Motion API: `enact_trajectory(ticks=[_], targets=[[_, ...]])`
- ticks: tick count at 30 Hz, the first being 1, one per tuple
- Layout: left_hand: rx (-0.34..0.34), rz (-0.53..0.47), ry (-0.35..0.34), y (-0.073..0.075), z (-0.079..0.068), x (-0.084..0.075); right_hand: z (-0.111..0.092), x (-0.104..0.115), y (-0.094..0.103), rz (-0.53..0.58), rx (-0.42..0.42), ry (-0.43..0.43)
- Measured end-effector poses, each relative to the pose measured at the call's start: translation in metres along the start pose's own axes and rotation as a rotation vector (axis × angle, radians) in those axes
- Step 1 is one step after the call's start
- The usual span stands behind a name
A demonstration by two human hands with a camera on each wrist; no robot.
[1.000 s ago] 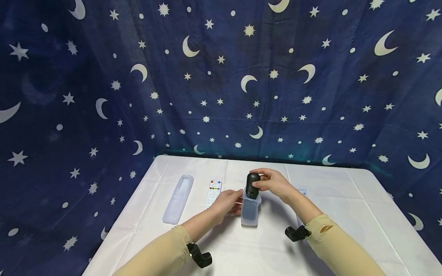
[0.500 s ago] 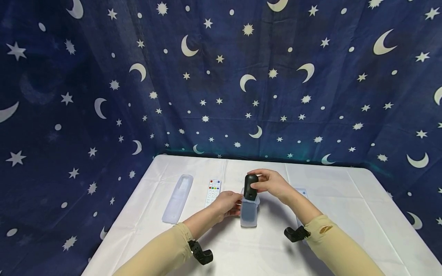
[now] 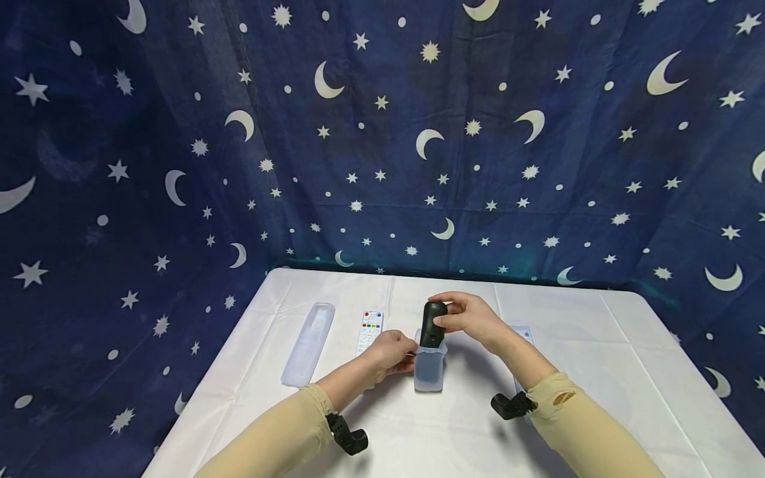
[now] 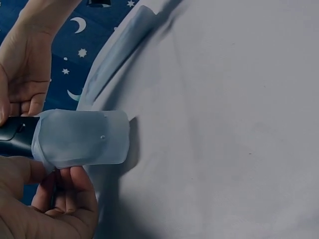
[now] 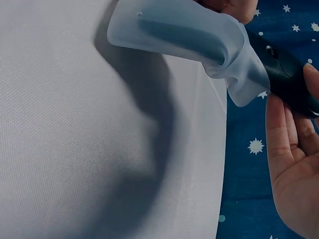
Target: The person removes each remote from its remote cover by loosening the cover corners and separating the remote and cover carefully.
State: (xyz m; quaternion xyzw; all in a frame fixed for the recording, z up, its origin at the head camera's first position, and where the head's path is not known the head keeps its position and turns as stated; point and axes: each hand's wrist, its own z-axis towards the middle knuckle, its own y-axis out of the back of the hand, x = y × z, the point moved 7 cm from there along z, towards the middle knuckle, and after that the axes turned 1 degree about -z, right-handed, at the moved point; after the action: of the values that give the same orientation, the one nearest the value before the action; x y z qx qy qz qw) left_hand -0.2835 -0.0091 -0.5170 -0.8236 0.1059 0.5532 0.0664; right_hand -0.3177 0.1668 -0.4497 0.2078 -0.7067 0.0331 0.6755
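Note:
A black remote control (image 3: 433,325) is partly inside a frosted, translucent silicone sleeve (image 3: 428,372), its back and rounded end sticking out of the opening. My right hand (image 3: 472,320) grips that free end between thumb and fingers. At the sleeve's mouth, my left hand (image 3: 391,352) pinches the rim from the left side. In the right wrist view the sleeve (image 5: 169,30) has a wrinkled, flared lip around the remote control (image 5: 281,74). The left wrist view shows the sleeve's closed end (image 4: 109,137) pointing away from both hands, above its shadow on the cloth.
Left on the white table (image 3: 466,438) lies an elongated translucent sleeve (image 3: 307,345). A white remote control (image 3: 369,332) with coloured buttons is partly hidden behind my left hand. Under my right forearm lies a pale, bluish long item (image 3: 523,333), mostly covered. A starry curtain (image 3: 382,133) stands behind.
The black remote control and its sleeve have shifted slightly left, and the remote control leans a little more. Both hands keep their hold.

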Motion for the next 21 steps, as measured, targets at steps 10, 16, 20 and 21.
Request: enact_trajectory(ticks=[10, 16, 20, 21], targets=[[0.015, 0.027, -0.086, 0.002, -0.007, -0.008, 0.006, -0.009, 0.005, 0.041, -0.076, -0.068], [-0.011, 0.056, -0.159, -0.001, -0.012, -0.013, 0.006, -0.009, 0.007, 0.060, -0.095, -0.069], [-0.065, 0.109, -0.253, -0.001, -0.012, -0.017, 0.007, -0.009, 0.007, 0.069, -0.099, -0.067], [-0.079, 0.127, -0.278, -0.001, -0.012, -0.018, 0.007, -0.009, 0.007, 0.072, -0.101, -0.069]])
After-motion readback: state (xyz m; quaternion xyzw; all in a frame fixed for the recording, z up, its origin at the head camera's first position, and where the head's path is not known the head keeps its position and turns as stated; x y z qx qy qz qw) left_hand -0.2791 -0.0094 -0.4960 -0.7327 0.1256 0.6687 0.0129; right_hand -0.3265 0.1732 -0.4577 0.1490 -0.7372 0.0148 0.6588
